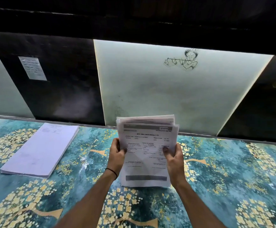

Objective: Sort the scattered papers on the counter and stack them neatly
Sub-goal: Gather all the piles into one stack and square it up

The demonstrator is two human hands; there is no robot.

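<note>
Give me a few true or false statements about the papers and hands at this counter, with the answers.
1. The left hand and right hand both grip the held papers. True.
2. The neat stack lies on the counter to the right of the hands. False: it lies to their left.
3. The held papers' top edges are flush. False: sheets stick out unevenly.
4. A black band circles the left wrist. True.
</note>
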